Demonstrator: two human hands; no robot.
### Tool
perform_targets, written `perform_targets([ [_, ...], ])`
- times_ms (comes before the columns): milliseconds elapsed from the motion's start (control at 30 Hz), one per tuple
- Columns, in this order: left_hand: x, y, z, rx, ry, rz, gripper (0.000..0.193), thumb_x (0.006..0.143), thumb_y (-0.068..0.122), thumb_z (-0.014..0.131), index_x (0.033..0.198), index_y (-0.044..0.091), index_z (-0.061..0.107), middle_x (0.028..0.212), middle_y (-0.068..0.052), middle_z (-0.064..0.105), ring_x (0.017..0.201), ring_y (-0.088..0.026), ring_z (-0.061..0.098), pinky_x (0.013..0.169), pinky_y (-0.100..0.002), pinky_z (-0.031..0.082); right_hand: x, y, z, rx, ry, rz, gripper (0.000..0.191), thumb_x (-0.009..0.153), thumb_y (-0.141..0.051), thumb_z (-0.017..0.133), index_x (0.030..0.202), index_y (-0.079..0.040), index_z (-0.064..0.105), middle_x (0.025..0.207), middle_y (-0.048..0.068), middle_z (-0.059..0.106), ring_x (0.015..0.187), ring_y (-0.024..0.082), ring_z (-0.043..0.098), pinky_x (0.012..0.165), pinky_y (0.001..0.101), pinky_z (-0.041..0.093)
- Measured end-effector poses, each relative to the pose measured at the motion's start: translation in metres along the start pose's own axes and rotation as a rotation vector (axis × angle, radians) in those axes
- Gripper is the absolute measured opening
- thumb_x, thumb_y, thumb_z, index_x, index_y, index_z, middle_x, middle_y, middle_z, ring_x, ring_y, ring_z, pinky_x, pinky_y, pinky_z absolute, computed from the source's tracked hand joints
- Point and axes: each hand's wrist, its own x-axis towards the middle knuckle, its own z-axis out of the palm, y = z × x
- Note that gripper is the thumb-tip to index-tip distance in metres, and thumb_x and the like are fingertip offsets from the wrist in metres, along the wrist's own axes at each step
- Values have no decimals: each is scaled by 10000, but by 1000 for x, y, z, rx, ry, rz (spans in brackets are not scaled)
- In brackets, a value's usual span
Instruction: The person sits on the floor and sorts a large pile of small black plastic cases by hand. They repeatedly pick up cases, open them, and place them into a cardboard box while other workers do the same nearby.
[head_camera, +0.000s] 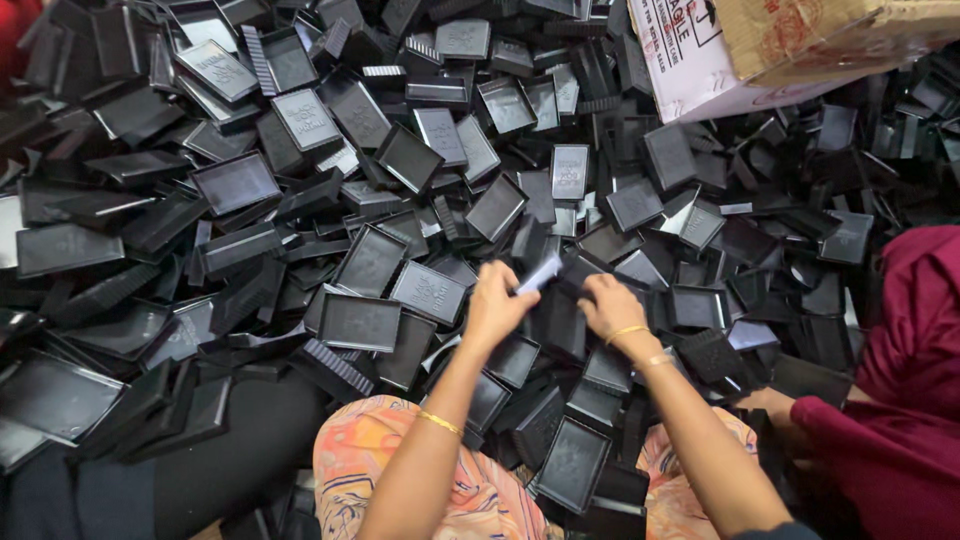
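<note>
A huge heap of flat black plastic tray-like pieces (360, 322) covers the floor in front of me. My left hand (497, 305) is closed on one black piece (540, 273), held tilted above the heap. Just to its right, my right hand (610, 303) grips the dark piece (563, 310) between the two hands. Both wrists wear thin gold bangles. My knees in orange patterned cloth (360, 450) show at the bottom, with more black pieces (572, 462) lying between them.
A cardboard box (800, 40) with a white side stands at the top right on the heap. Another person in dark red clothing (905, 400) sits at the right edge, one hand (770, 403) near the pile. Black pieces reach all frame edges.
</note>
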Motion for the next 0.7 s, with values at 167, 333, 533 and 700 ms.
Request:
perform_targets([
  [167, 7, 14, -19, -466, 55, 34, 393, 744, 172, 855, 928, 56, 528, 1067, -105, 501, 969, -249, 536, 877, -342, 475, -17, 34, -18, 841, 81, 100, 360, 883, -119, 685, 1238, -78, 641, 1112, 138, 657, 1005, 287, 667, 917, 411, 527],
  [333, -19, 30, 11, -632, -295, 216, 381, 851, 277, 765, 991, 50, 493, 1239, -109, 511, 1064, -222, 515, 940, -315, 465, -30, -11, -39, 1749, -11, 121, 532, 917, -238, 644, 1427, -181, 503, 1261, 33, 592, 1156, 175, 592, 962, 431, 514],
  [533, -34, 38, 3, -345, -330, 364, 423, 929, 386, 695, 1070, 63, 460, 1206, -134, 488, 1116, -274, 500, 1040, -370, 412, -36, -52, -31, 1893, 94, 24, 636, 967, -274, 635, 1539, -198, 368, 1380, 48, 559, 1248, 204, 561, 1056, 434, 466],
  [700, -35, 56, -9, -248, -270, 361, 483, 886, 407, 651, 1245, 109, 526, 1250, -105, 535, 1168, -288, 481, 1037, -399, 330, -38, -34, -30, 1882, 147, -90, 673, 998, -168, 659, 1594, -79, 359, 1446, 140, 523, 1298, 261, 529, 1103, 424, 428],
])
